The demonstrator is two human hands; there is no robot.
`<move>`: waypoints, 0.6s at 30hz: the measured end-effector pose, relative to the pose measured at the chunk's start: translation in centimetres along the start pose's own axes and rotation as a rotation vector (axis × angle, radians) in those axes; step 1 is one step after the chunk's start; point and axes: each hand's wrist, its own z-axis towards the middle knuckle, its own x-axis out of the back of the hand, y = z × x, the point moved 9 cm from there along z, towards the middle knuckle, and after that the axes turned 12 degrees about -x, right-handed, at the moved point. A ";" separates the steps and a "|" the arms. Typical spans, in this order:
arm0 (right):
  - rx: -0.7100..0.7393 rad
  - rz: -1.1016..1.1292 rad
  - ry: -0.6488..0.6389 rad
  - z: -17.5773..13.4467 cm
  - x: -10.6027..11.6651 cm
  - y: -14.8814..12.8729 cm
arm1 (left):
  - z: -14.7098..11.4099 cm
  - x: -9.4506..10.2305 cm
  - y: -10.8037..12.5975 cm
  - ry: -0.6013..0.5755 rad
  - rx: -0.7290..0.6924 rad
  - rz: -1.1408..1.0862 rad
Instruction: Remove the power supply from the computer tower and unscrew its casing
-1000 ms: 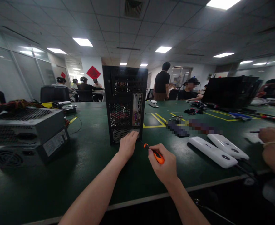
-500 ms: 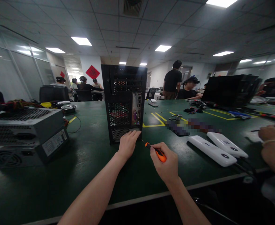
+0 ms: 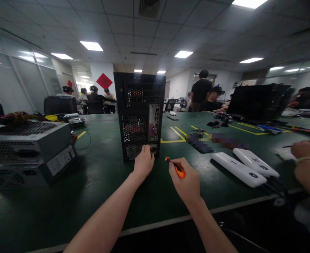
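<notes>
A black computer case [image 3: 141, 110] stands upright on the green table, its rear panel facing me. My left hand [image 3: 144, 163] rests against the lower rear, at the perforated power supply panel [image 3: 133, 151]. Its fingers point up and the thumb is apart; a dark part lies between them, too small to make out. In my right hand [image 3: 188, 179] is a screwdriver with an orange and black handle [image 3: 179, 171]. The thin shaft points up and left toward the case's lower right corner. Whether the tip touches a screw, I cannot tell.
Two stacked power supply units [image 3: 38, 151] with cables on top stand at the left, by a metal bowl [image 3: 77, 122]. White devices [image 3: 239, 169] lie to the right, near a co-worker's hand [image 3: 306, 154]. Another black case [image 3: 257, 103] stands farther back.
My left fingers have drawn back left from the case's lower right corner, uncovering a dark part. The screwdriver and right hand have shifted slightly. A standing person in the background has moved right.
</notes>
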 end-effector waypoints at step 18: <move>0.008 -0.077 -0.088 0.2 -1.3 0.0 | -1.3 -6.1 -1.7 -0.137 0.629 -1.164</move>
